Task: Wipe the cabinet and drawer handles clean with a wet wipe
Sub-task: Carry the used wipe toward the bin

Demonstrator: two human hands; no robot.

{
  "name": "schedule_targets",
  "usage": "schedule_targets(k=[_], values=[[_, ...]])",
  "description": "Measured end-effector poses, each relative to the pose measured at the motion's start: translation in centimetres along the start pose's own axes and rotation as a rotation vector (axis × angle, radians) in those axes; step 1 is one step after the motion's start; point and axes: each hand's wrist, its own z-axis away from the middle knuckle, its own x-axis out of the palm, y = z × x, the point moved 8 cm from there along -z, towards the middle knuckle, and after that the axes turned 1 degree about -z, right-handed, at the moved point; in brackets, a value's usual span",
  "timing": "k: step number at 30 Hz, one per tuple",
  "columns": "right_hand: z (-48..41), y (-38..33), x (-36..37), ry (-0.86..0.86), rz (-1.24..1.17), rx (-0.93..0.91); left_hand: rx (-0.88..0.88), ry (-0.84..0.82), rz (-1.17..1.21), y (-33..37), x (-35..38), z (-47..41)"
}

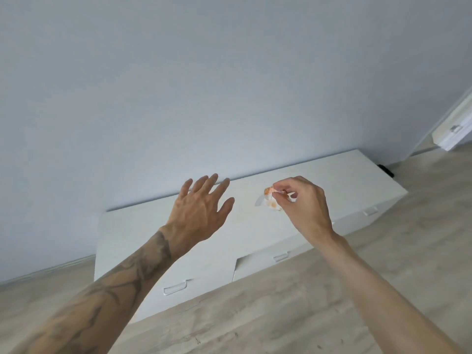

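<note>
A low white cabinet [132,241] stands against the wall, seen from above. Its front carries white handles: one at the lower left [175,287], one on a slightly open middle door [281,256], one further right [370,211]. My right hand [304,203] hovers over the cabinet top and pinches a crumpled white wet wipe [269,200] with orange stains. My left hand [201,210] is held above the cabinet top with its fingers spread, holding nothing. Neither hand touches a handle.
A pale blue-grey wall [204,85] rises behind the cabinet. Light wood flooring [281,315] runs in front. A white door frame [454,129] shows at the far right, and a small dark object [387,170] lies by the wall behind the cabinet's right end.
</note>
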Motion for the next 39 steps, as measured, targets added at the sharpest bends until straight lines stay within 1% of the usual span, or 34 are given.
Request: schedule_targets(k=[3, 6, 9, 13, 18, 24, 33, 39], values=[[-2.0, -0.3, -8.1, 0.091, -0.002, 0.036, 0.079, 0.002, 0.019, 5.4, -5.0, -4.0], [-3.8, 0.8, -15.5, 0.149, 0.022, 0.057, 0.153, 0.014, -0.003, 11.0, -8.3, -7.6], [-5.4, 3.5, -23.4, 0.189, 0.066, 0.079, 0.213, 0.005, -0.024, 17.9, -10.0, -11.4], [-8.0, 8.6, -33.5, 0.240, 0.116, 0.074, 0.260, -0.018, -0.030, 27.8, -10.5, -17.0], [-11.7, 16.1, -44.9, 0.245, 0.175, 0.083, 0.261, -0.033, -0.012, 40.1, -10.3, -24.5], [-16.5, 24.6, -56.1, 0.223, 0.265, 0.095, 0.263, -0.055, 0.016, 52.9, -9.1, -33.7], [-27.1, 40.7, -69.6, 0.260, 0.343, 0.093, 0.310, -0.036, 0.085, 70.4, -3.9, -51.4], [-36.1, 51.2, -78.0, 0.276, 0.371, 0.106, 0.326, -0.072, 0.091, 81.0, 0.4, -64.3]])
